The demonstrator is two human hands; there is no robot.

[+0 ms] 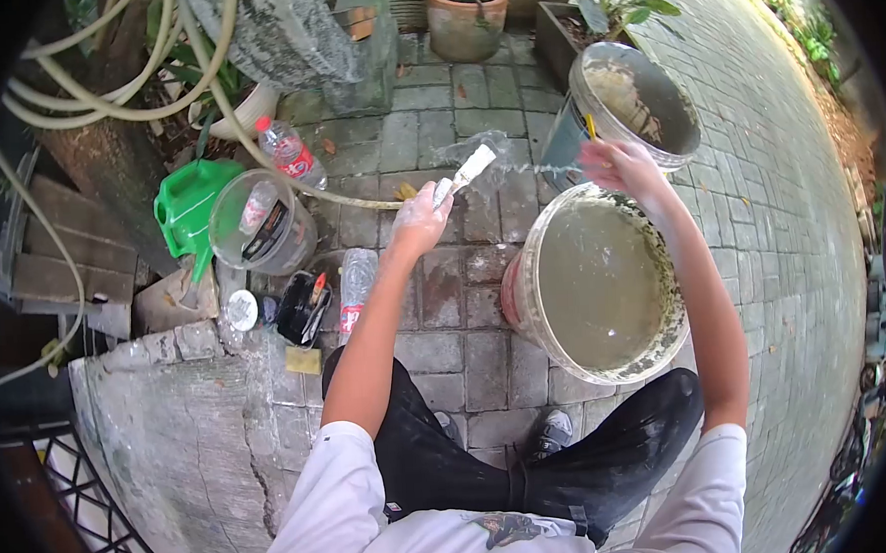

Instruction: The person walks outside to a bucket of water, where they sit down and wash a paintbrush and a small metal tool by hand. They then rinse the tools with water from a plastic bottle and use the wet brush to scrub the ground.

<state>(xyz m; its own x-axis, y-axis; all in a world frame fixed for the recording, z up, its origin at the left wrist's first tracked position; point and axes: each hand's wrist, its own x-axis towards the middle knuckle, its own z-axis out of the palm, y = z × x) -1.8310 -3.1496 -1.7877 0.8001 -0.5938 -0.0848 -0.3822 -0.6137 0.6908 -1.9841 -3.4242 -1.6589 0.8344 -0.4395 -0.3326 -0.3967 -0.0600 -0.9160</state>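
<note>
We hold the brush [471,164] out in front of us, above the pavers [467,345], with its pale flat end pointing up and to the right. Our left hand [420,218] is closed around the handle, the fingers wrapped tight and dusted white. Our right hand [617,164] hangs to the right of the brush and apart from it, above the far rim of the near bucket [519,282]. It is blurred, and we cannot tell whether it is open or has hold of anything.

The near bucket stands on the pavers between our knees and is filled with a murky grey-green liquid. Just behind it is a second bucket [659,100], tilted towards us, with pale crust on its inner wall and something yellow at its near rim.

To the left of our left arm a bottle [355,281] lies on the pavers. Beside it is a black tub [302,309] with small tools in it. Further left, a clear tub [260,226] leans against a green watering can [191,200]. A red-capped bottle [289,154] stands behind them. A hose [103,104] coils at the top left, and a potted plant [464,15] sits at the far edge.
</note>
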